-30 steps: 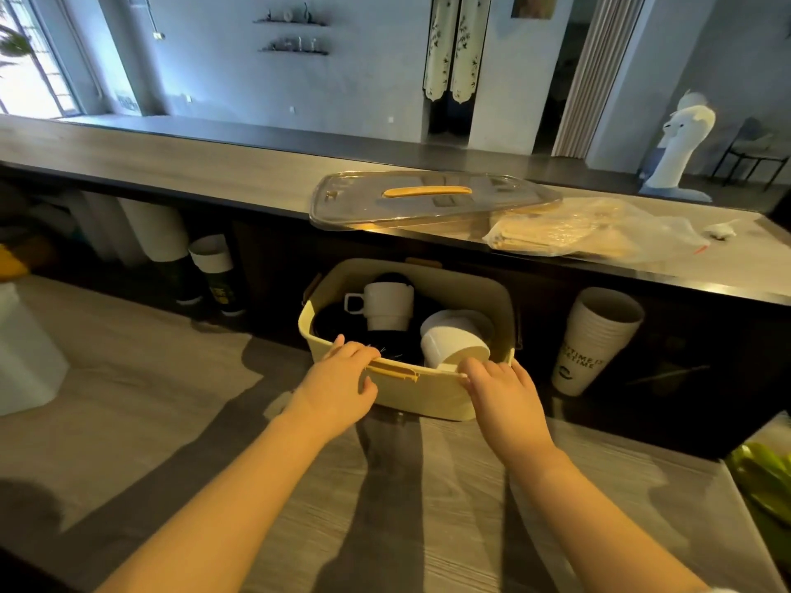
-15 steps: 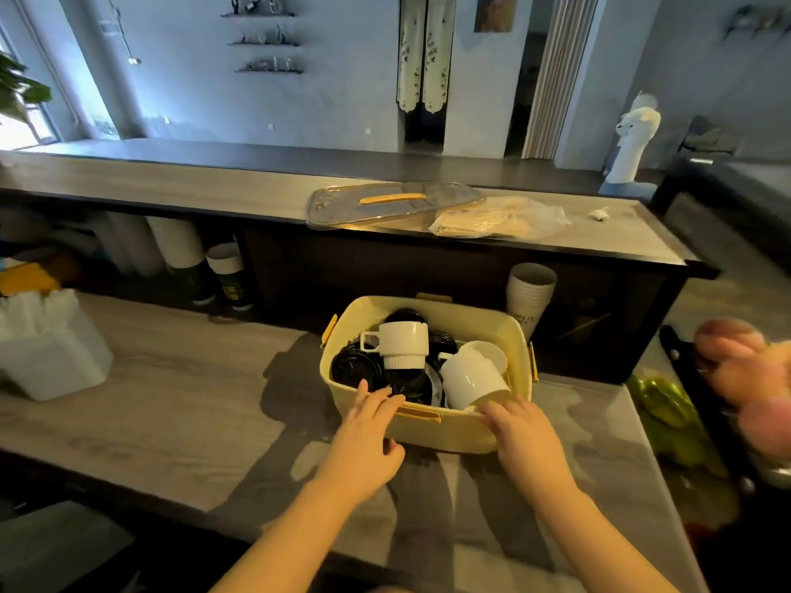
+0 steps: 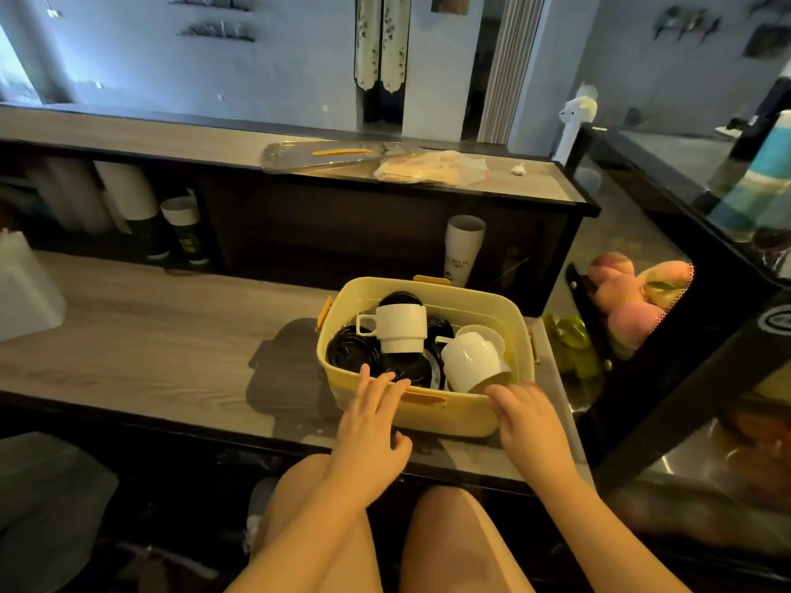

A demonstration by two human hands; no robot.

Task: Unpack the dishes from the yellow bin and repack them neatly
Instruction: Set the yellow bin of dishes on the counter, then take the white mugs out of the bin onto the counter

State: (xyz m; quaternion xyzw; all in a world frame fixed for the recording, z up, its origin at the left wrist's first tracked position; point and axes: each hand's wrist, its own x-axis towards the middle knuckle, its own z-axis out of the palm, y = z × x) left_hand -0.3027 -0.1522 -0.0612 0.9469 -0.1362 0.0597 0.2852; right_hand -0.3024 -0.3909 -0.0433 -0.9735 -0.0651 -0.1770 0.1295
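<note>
The yellow bin (image 3: 462, 417) is found at 12 o'clock — left hand (image 3: 376, 421) laid flat on its rim, right hand (image 3: 528, 421) relaxed, empty, nearer the white cup (image 3: 471, 361).

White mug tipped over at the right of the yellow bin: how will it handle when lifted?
The tilted white mug looks rigid and glossy: probably stiff, a bit slippery, possibly breakable. It apparently leans on the black dishes in the yellow bin, so lifting may shift or clink them. Its round wall suggests it could roll if laid sideways.
</note>
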